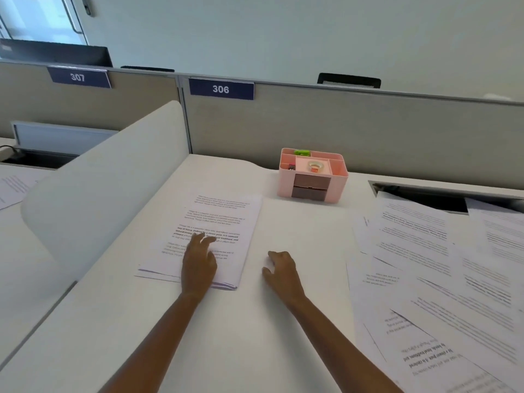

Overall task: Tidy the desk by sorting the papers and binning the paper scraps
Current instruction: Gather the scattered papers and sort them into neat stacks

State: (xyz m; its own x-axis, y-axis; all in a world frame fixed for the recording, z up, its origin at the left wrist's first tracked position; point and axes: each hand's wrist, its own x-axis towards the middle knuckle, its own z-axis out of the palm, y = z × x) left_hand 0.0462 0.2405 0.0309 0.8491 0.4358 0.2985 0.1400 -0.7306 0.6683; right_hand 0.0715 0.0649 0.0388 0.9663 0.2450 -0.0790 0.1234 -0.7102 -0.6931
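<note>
A neat stack of printed papers (221,222) lies on the white desk (297,231), left of centre. My left hand (198,262) rests flat on the stack's near half, fingers straight and spread. My right hand (280,269) hovers just above the bare desk to the right of the stack, fingers loosely curled, holding nothing. Several loose printed sheets (442,279) lie scattered and overlapping across the right side of the desk, some turned upside down. No paper scraps or bin show in this view.
A pink desk organiser (312,177) with small items stands at the back near the grey partition (368,131). A white curved divider (107,199) borders the desk on the left. A cable slot (425,194) opens at the back right, partly covered by sheets.
</note>
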